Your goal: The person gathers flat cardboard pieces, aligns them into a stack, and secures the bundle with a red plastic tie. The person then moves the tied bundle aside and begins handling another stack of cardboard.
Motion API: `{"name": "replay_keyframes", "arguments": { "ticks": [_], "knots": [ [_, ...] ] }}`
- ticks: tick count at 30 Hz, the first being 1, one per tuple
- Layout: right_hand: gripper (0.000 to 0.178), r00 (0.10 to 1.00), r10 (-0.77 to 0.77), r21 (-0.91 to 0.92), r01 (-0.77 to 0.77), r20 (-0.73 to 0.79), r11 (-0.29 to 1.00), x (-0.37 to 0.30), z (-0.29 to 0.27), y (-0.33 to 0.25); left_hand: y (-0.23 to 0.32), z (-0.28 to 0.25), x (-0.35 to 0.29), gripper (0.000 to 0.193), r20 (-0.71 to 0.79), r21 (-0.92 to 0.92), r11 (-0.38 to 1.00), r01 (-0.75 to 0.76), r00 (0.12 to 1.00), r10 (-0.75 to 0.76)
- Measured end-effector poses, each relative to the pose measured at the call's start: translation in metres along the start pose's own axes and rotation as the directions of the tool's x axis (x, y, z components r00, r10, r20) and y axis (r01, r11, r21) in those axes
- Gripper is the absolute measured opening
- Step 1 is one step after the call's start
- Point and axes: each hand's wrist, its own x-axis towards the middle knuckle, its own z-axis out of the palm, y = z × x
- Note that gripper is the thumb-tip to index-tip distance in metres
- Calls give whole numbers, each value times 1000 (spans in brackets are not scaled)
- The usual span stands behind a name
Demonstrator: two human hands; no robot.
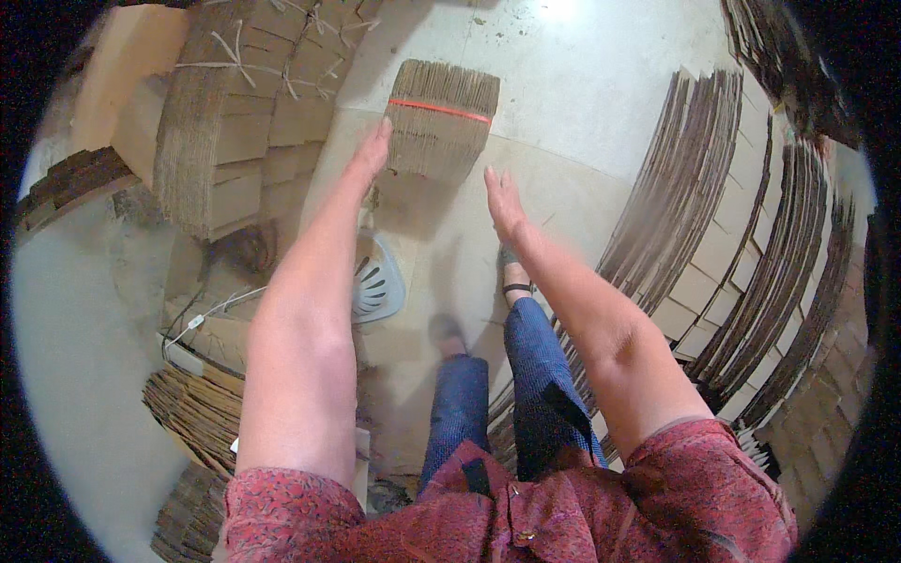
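A person's left hand (374,150) touches a red-banded cardboard bundle (441,117) just above the floor (563,84), fingers flat; the right hand (504,202) hangs spread, just clear. Tied stacks (235,103) stand beside it; loose sheets (713,235) remain unbundled.

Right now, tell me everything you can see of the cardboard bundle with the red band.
The bundle of flattened cardboard sheets is brown, its corrugated edges showing as fine parallel lines, and a thin red band crosses it near the top. It appears to stand on a pale sheet on the floor, tilted slightly. The left hand touches its left edge; the right hand, open, hovers just below its lower right corner, apart from it.
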Motion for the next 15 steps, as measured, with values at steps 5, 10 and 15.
{"name": "replay_keyframes", "arguments": {
  "ticks": [5, 10, 15],
  "knots": [
    [75, 1000, 2, -257, 6, 30, 966, -40, -23, 52, -23, 10, -27, 60, 47, -41, 992, 122, 992, -120],
    [50, 978, 84, -330, -18, 188, 944, -48, -41, 130, 6, 30, -62, 40, 73, 37, 995, 91, 993, -93],
    [41, 917, -108, -577, 330, 383, 747, -103, -57, 137, 113, 67, -131, 37, 318, -50, 993, 105, 944, -84]
  ]
}}
